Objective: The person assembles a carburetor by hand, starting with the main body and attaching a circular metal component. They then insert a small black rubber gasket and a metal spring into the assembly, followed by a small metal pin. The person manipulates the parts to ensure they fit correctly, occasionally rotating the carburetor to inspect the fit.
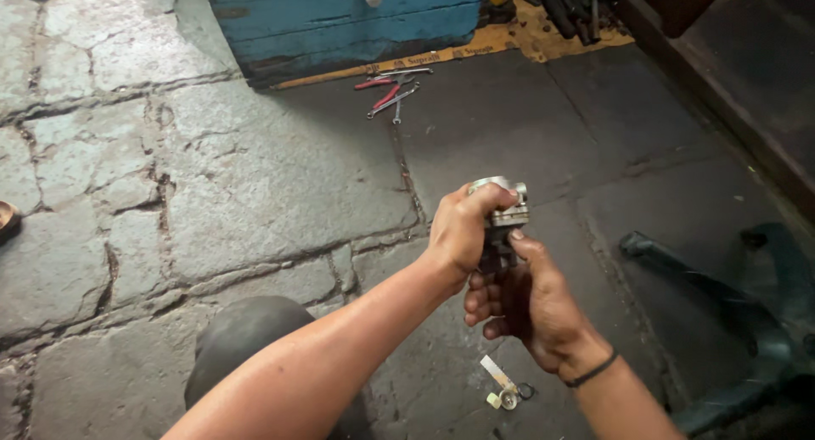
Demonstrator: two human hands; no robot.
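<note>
Both hands [501, 266] around metal part [503, 209]

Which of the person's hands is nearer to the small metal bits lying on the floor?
The right hand. It is just above the small metal bits on the floor, gripping the lower end of the metal part. The left hand wraps the part's top, higher up and farther away.

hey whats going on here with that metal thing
A person holds a small metal part in both bare hands above a stone floor. The left hand wraps its top; the right hand grips it from below. Red-handled pliers and wrenches lie by a blue box; small bits lie beneath the hands.
</note>
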